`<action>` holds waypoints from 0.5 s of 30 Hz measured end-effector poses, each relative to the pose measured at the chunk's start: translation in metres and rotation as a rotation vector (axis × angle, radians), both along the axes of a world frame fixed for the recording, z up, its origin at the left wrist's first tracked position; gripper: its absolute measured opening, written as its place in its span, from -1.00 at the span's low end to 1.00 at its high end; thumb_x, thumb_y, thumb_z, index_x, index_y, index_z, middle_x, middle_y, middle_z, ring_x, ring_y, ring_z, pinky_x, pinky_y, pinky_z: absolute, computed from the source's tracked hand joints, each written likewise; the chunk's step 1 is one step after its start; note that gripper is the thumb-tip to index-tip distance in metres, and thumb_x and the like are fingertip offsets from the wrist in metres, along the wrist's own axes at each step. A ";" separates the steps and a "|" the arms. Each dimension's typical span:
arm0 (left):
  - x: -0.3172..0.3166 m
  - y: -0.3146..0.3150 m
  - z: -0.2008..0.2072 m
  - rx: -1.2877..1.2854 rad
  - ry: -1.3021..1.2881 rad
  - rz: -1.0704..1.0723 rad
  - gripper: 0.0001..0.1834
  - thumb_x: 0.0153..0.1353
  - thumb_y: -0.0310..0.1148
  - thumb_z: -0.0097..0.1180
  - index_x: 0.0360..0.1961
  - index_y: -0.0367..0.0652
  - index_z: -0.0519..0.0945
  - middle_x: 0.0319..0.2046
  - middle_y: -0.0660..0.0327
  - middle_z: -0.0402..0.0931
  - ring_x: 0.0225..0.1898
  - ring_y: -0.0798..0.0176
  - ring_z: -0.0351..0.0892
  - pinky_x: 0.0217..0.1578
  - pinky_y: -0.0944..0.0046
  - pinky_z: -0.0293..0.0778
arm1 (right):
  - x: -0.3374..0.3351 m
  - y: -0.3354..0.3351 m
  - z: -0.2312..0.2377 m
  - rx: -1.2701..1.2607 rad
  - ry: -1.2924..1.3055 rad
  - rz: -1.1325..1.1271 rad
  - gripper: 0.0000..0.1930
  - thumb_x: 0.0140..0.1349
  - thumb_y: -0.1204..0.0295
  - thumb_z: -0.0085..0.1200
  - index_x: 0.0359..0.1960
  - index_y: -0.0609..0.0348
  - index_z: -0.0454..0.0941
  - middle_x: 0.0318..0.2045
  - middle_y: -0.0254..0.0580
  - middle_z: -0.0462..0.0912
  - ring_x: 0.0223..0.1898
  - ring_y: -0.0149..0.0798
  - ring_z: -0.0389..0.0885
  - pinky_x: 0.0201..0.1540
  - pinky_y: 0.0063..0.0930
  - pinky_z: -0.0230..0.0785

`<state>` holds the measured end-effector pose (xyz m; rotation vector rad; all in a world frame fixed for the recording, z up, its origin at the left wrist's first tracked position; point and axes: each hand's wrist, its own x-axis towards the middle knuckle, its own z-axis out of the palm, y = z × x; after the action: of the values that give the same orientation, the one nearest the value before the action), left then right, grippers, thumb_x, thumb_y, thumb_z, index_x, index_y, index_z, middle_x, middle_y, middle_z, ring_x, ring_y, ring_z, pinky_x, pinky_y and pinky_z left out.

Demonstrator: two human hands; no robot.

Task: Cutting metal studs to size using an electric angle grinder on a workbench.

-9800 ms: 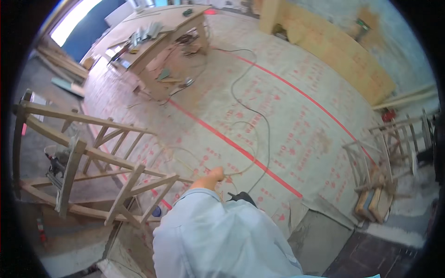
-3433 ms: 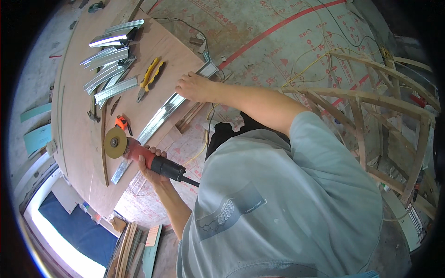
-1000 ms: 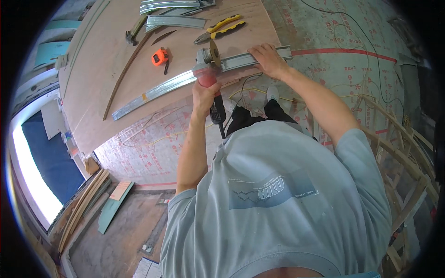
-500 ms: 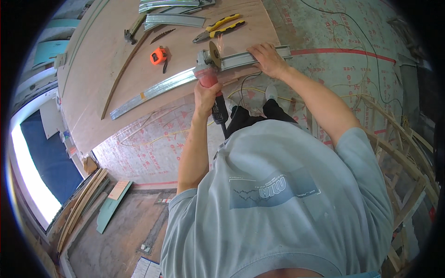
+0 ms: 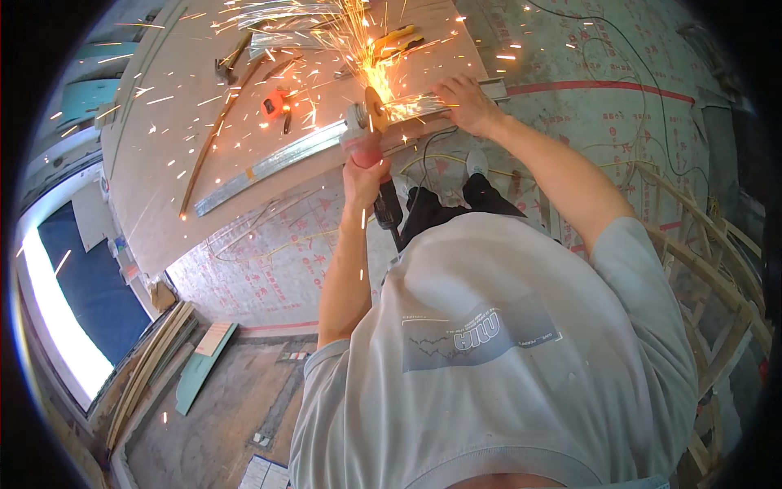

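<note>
Sparks (image 5: 358,49) fan out where cutting disc (image 5: 375,108) meets metal channel (image 5: 273,169)

Half a second ago only a thin wisp rose by the disc; now a bright spray shoots away from the body, scattering over the plywood table (image 5: 155,187) and the sheeted floor (image 5: 570,138). That suggests the angle grinder (image 5: 364,151) has gone from first touch to a full bite, though glare hides how deep the cut runs. The left hand (image 5: 361,179) is wrapped around the grinder's body. The right hand (image 5: 470,106) is clasped over the channel to the right of the disc, seemingly steadying it; both hands are placed almost as they were. The channel lies along the table's near edge, passing beneath the grinder's head. Beyond it, the orange tape measure (image 5: 275,103) and yellow-handled pliers (image 5: 395,38) lie amid the sparks.
</note>
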<state>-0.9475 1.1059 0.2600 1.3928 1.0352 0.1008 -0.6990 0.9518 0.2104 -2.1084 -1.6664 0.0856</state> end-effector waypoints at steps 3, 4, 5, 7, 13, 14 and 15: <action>-0.008 -0.004 -0.009 0.033 -0.044 0.020 -0.61 0.06 -0.48 0.30 -0.05 -0.25 0.56 -0.35 0.28 0.54 -0.39 0.36 0.56 -0.35 0.29 0.55 | 0.002 0.000 -0.003 -0.029 -0.022 -0.001 -0.39 0.10 0.33 0.31 0.20 0.14 0.40 0.09 -0.19 0.47 0.17 -0.06 0.39 0.28 -0.12 0.21; -0.010 -0.007 -0.010 0.035 -0.031 0.029 -0.61 0.05 -0.48 0.31 -0.04 -0.25 0.56 -0.33 0.28 0.54 -0.39 0.36 0.56 -0.36 0.30 0.56 | 0.003 0.000 -0.004 -0.037 -0.051 0.011 -0.40 0.11 0.30 0.31 0.20 0.14 0.40 0.09 -0.19 0.47 0.17 -0.07 0.39 0.28 -0.13 0.21; -0.013 -0.009 -0.010 0.037 -0.019 0.037 -0.60 0.05 -0.47 0.32 -0.04 -0.25 0.56 -0.32 0.27 0.55 -0.38 0.36 0.56 -0.37 0.30 0.56 | 0.003 0.001 -0.005 -0.035 -0.052 0.009 -0.40 0.11 0.30 0.31 0.20 0.14 0.40 0.09 -0.19 0.47 0.17 -0.07 0.39 0.28 -0.13 0.21; -0.013 -0.016 0.000 0.018 0.000 0.033 -0.66 0.07 -0.48 0.31 -0.11 -0.25 0.55 -0.34 0.28 0.53 -0.40 0.37 0.55 -0.36 0.31 0.56 | 0.003 0.002 -0.006 -0.065 0.024 -0.025 -0.38 0.10 0.29 0.32 0.21 0.15 0.39 0.09 -0.18 0.47 0.18 -0.07 0.38 0.29 -0.12 0.20; -0.035 -0.021 0.001 0.002 0.028 -0.018 -0.64 0.06 -0.46 0.34 -0.11 -0.27 0.55 -0.34 0.26 0.53 -0.41 0.36 0.55 -0.40 0.31 0.56 | 0.001 0.005 -0.008 -0.061 -0.015 -0.050 -0.34 0.06 0.34 0.35 0.22 0.13 0.39 0.15 -0.16 0.46 0.21 -0.02 0.38 0.30 -0.09 0.19; -0.038 -0.023 0.004 0.010 0.028 -0.032 -0.66 0.06 -0.47 0.33 -0.14 -0.27 0.54 -0.35 0.26 0.53 -0.42 0.36 0.54 -0.40 0.31 0.56 | 0.005 0.002 -0.008 -0.061 -0.018 -0.055 -0.34 0.06 0.34 0.35 0.22 0.13 0.39 0.15 -0.16 0.46 0.21 -0.02 0.38 0.30 -0.09 0.19; -0.041 -0.023 0.007 0.011 0.025 -0.037 -0.66 0.06 -0.47 0.33 -0.14 -0.27 0.54 -0.35 0.26 0.53 -0.42 0.36 0.54 -0.40 0.31 0.56 | 0.011 -0.005 -0.009 -0.038 -0.022 -0.059 -0.34 0.05 0.34 0.36 0.22 0.13 0.39 0.16 -0.15 0.46 0.23 -0.02 0.37 0.31 -0.07 0.19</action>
<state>-0.9888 1.0824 0.2668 1.4258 1.0307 0.0618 -0.6877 0.9469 0.2016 -2.1927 -1.6258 0.0760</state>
